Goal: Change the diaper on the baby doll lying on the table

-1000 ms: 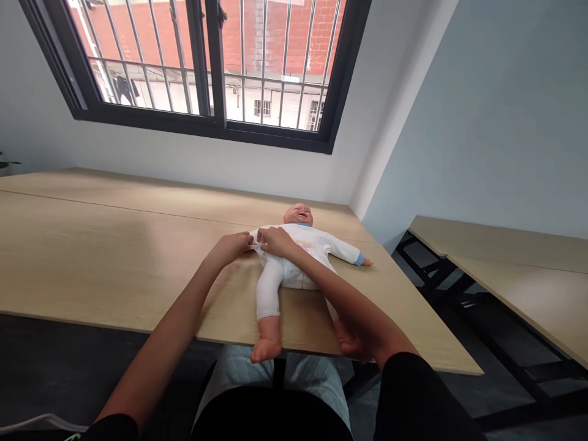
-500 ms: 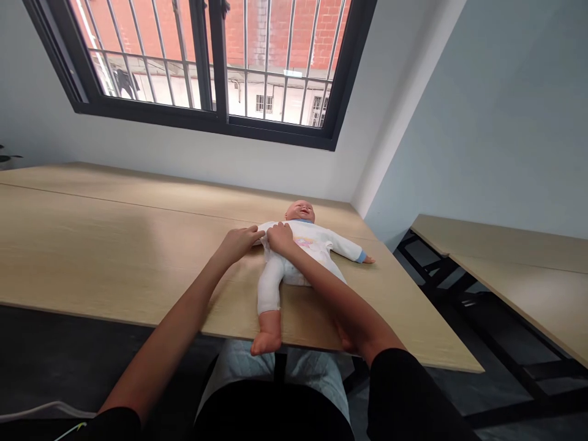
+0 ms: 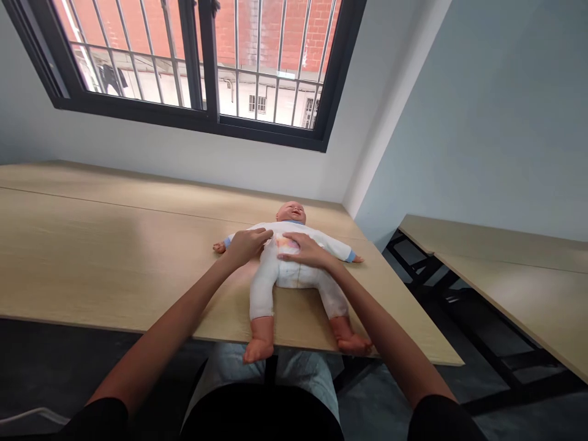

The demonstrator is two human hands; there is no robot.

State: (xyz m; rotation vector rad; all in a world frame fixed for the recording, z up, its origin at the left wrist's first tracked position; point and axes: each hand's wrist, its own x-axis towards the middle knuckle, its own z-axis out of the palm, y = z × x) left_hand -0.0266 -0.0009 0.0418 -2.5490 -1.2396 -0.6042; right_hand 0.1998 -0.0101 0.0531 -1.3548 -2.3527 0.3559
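Note:
A baby doll (image 3: 297, 277) lies on its back on the wooden table, its head away from me and its feet at the front edge. White clothing with blue cuffs and a coloured print on the front covers it. At the doll's waist on the left side, my left hand (image 3: 249, 246) is closed, its fingertips pinching the white fabric. My right hand (image 3: 307, 250) rests over the doll's belly, thumb and fingers apart around the print. Both of the doll's arms stretch out sideways.
The wooden table (image 3: 114, 257) reaches far to the left, along the wall under a barred window (image 3: 211, 119). Its right edge slants down toward me. A second table (image 3: 500, 269) on black legs stands to the right, across a gap.
My right hand has moved from the doll's left-side waist to the right and opened over the belly, uncovering the print and the right leg. The left hand stays at the waist. The view shifted slightly.

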